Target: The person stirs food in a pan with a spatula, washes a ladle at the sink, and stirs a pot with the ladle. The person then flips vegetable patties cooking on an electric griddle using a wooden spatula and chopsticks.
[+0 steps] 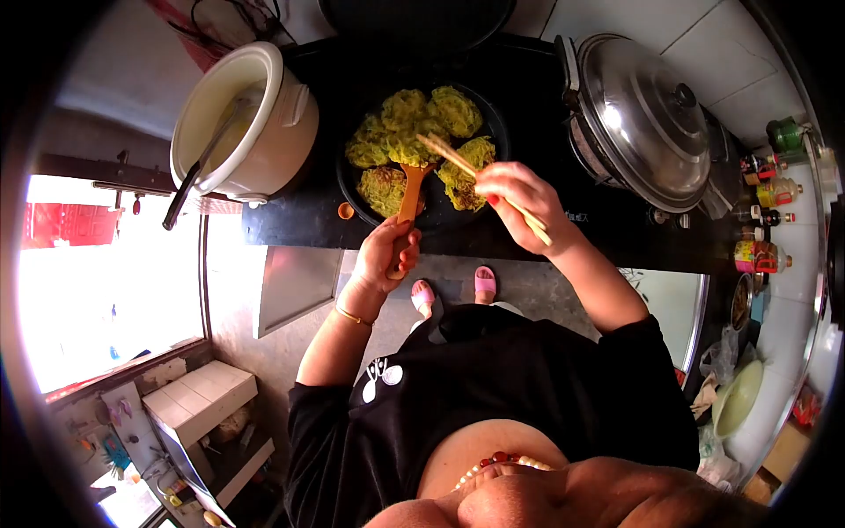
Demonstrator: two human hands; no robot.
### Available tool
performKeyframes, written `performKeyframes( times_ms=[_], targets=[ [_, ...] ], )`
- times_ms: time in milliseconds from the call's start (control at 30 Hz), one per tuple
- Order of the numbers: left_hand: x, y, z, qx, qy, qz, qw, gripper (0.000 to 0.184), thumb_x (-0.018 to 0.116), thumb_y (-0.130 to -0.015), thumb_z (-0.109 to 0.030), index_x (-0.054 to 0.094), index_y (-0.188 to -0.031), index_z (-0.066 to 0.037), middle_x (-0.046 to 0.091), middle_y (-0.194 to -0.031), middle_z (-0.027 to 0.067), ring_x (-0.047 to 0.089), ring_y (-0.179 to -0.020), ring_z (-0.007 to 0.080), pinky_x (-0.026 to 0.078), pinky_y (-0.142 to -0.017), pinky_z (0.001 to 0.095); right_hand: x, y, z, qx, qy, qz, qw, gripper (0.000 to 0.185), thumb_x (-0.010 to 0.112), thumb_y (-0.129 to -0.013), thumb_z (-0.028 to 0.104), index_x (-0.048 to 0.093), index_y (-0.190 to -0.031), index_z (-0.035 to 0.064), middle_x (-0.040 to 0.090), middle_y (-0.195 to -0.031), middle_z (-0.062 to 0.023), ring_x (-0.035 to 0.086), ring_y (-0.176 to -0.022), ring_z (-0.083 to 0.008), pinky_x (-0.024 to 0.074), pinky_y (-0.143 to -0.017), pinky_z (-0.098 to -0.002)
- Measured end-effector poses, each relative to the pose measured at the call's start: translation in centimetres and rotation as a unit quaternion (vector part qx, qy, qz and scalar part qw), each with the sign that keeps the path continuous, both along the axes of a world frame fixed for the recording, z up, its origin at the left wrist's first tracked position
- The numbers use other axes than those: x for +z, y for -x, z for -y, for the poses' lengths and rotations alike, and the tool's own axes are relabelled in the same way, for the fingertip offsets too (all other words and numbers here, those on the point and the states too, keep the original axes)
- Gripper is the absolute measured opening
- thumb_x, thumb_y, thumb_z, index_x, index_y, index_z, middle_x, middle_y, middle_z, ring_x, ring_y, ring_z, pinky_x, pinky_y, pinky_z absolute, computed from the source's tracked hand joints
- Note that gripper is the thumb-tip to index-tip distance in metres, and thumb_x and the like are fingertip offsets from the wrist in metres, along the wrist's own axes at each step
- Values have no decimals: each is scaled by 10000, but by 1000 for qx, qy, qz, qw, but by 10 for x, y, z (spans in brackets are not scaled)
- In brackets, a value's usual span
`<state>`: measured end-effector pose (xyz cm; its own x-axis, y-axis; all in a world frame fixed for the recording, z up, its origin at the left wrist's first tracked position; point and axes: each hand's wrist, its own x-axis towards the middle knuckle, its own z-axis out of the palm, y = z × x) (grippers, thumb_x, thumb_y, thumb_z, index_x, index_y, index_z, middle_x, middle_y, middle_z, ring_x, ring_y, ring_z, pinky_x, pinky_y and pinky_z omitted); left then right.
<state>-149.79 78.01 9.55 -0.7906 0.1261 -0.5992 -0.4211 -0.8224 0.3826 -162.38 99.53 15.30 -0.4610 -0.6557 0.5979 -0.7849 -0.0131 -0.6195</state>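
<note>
My left hand [387,253] is closed around the handle of a wooden spatula [411,194], its blade at the edge of a green shredded-vegetable pancake [407,145] in the middle of the pan. In my right hand [524,202] is a pair of wooden chopsticks [453,157], their tips over that same pancake. Several more green pancakes [456,110] lie around it in the dark round pan [500,119]. The pancake at the lower left [381,189] shows some browning. Where the spatula blade goes under the pancake is hidden.
Left of the pan stands a white pot [295,132] with a ladle [201,163] in it. A large steel-lidded pan [647,114] is on the right. Several bottles [761,257] line the right wall. A dark lid [418,22] is behind the pan.
</note>
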Motion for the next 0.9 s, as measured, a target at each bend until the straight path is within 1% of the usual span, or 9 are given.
performKeyframes(
  times_ms=[200, 300, 433, 467, 533, 567, 600, 700, 900],
  targets=[
    [-10, -22, 0, 5, -5, -33, 999, 368, 394, -908, -105, 418, -1274, -66, 497, -699, 63, 401, -405, 103, 327, -328, 195, -31, -4, 16, 0, -50, -25, 998, 212, 595, -797, -10, 544, -999, 30, 559, -1006, -125, 624, -848, -257, 535, -733, -322],
    [9, -41, -1, 9, 69, -40, 997, 371, 405, -904, -110, 425, -1271, -60, 493, -698, 64, 403, -406, 107, 324, -328, 204, -23, -19, 15, 8, -26, -57, 998, 205, 598, -799, -6, 552, -998, 13, 547, -1040, -135, 621, -875, -255, 535, -745, -330],
    [27, -49, 8, -2, 254, -31, 967, 370, 438, -895, -96, 450, -1264, -88, 479, -656, 29, 393, -404, 95, 292, -329, 207, -17, -15, 19, -29, 70, 27, 997, 160, 581, -816, -22, 580, -971, 17, 569, -992, -132, 614, -861, -226, 520, -737, -301],
    [32, -46, 14, -52, 358, 20, 932, 380, 454, -891, -97, 441, -1271, -82, 537, -669, 76, 504, -460, 186, 404, -391, 273, -25, -13, 22, -42, 104, 93, 989, 121, 552, -850, -16, 588, -962, 13, 577, -968, -119, 607, -844, -198, 512, -728, -284],
    [7, -42, 22, -105, 591, -30, 799, 398, 457, -882, -90, 432, -1278, -68, 579, -726, 142, 570, -571, 289, 472, -500, 349, -31, -8, 24, -38, 157, 207, 965, 98, 504, -906, 17, 582, -957, -13, 566, -990, -103, 600, -826, -161, 511, -731, -271],
    [-7, -41, 24, -128, 691, -54, 709, 407, 458, -877, -87, 427, -1282, -62, 599, -755, 175, 603, -626, 340, 507, -555, 387, -37, -5, 25, -43, 183, 245, 951, 107, 493, -919, 30, 578, -958, -21, 561, -996, -100, 598, -819, -151, 512, -728, -265],
    [-9, -39, 22, -140, 804, -108, 567, 437, 477, -849, -66, 429, -1283, -50, 607, -882, 261, 597, -818, 431, 505, -724, 455, -43, -2, 24, -44, 187, 264, 945, 124, 493, -928, 54, 578, -954, -34, 552, -993, -101, 603, -802, -147, 518, -713, -257],
    [-7, -36, 14, -202, 830, -61, 517, 439, 492, -836, -54, 449, -1273, -52, 609, -942, 260, 598, -845, 418, 503, -714, 472, -50, 0, 14, -66, 178, 291, 938, 139, 495, -933, 72, 581, -952, -37, 549, -975, -97, 607, -792, -145, 522, -698, -256],
    [20, -52, 12, -149, 802, -73, 574, 425, 495, -822, -35, 468, -1247, -23, 608, -986, 248, 592, -884, 411, 496, -759, 447, -18, -9, -21, -100, 136, 262, 950, 149, 486, -935, 77, 574, -938, -42, 553, -980, -114, 619, -781, -163, 527, -695, -269]
  ],
)
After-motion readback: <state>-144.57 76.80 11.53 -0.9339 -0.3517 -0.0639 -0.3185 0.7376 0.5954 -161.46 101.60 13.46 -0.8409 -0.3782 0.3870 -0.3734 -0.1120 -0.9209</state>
